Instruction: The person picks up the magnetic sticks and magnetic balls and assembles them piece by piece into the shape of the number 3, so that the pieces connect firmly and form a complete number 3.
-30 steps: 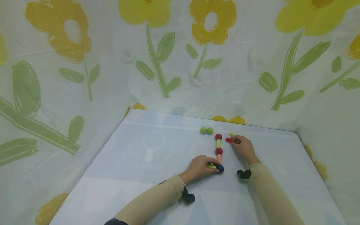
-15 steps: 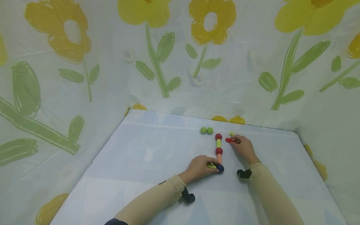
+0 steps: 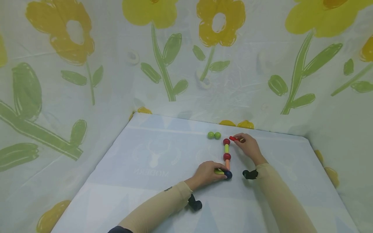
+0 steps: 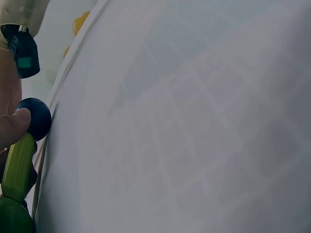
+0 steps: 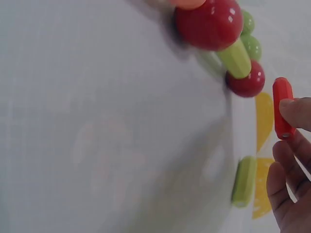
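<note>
My left hand [image 3: 205, 173] pinches the dark blue ball [image 3: 228, 174] at the near end of a chain of balls and sticks. From that ball a peach stick [image 3: 227, 164] leads to a red ball [image 3: 227, 156], then a lime stick [image 3: 226, 148] and a far red ball [image 3: 226, 141]. Another lime stick [image 4: 18, 167] joins the blue ball under my left hand, with a green ball [image 4: 14, 216] at its other end. Thumb and fingers of my right hand [image 3: 249, 147] pinch a red stick [image 5: 283, 109] just right of the far red ball, apart from it.
Two light green balls [image 3: 214, 135] lie side by side left of the chain's far end. A loose lime stick [image 5: 244, 182] lies on the table beneath my right hand. The table's back edge [image 3: 180, 118] meets a flower-printed curtain [image 3: 180, 64].
My right hand has moved left and away from me, bringing the red stick close to the far red ball. My left hand and the chain have stayed put.
</note>
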Motion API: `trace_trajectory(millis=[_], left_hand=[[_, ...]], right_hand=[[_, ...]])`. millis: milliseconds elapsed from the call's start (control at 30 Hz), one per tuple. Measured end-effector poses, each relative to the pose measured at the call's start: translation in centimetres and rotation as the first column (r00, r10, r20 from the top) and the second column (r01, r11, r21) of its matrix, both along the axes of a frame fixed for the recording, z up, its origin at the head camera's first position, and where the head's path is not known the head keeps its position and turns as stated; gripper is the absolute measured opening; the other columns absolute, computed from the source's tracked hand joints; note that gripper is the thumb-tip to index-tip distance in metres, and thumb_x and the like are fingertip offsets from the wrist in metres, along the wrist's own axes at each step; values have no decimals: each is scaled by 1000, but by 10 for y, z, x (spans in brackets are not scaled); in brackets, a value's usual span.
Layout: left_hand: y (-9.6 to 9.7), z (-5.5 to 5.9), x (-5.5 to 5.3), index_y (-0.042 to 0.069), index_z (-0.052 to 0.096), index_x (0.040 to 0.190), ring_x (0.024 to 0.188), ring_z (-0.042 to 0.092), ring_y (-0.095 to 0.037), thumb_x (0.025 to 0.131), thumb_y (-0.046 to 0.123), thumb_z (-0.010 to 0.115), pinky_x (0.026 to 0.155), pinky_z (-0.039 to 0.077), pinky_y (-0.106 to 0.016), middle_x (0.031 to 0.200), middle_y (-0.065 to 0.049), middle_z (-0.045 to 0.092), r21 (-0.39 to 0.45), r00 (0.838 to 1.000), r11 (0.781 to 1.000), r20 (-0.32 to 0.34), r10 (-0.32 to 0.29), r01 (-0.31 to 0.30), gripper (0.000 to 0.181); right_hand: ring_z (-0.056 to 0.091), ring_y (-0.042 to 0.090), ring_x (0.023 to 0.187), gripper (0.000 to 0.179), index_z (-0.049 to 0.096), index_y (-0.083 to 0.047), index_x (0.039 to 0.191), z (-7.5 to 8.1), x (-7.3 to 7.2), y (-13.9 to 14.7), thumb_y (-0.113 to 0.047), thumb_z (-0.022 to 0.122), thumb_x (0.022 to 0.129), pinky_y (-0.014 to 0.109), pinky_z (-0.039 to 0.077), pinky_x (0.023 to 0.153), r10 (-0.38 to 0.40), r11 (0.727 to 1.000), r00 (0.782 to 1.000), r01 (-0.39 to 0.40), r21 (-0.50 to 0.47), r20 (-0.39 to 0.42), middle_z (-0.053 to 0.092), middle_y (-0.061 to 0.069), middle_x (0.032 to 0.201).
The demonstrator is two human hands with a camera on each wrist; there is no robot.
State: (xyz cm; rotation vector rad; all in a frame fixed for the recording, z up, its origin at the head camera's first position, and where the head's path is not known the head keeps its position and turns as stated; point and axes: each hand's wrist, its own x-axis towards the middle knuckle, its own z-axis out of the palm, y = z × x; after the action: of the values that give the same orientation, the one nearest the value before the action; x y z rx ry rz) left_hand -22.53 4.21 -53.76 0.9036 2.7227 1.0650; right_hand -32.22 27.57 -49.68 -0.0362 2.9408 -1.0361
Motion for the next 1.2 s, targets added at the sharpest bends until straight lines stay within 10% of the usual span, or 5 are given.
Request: trace_trajectory(millis=[1200], left_hand=[[-3, 1, 0, 29, 78, 115, 96, 62, 7, 90, 35, 79, 83, 46, -14, 106, 22, 73, 34, 996, 998, -78, -45, 48, 26]], right_hand=[[55, 34, 120, 23, 71, -10, 122, 4, -24, -54, -13, 67, 99, 51, 46, 103, 204, 979, 978, -203, -30, 45, 66, 13, 125]])
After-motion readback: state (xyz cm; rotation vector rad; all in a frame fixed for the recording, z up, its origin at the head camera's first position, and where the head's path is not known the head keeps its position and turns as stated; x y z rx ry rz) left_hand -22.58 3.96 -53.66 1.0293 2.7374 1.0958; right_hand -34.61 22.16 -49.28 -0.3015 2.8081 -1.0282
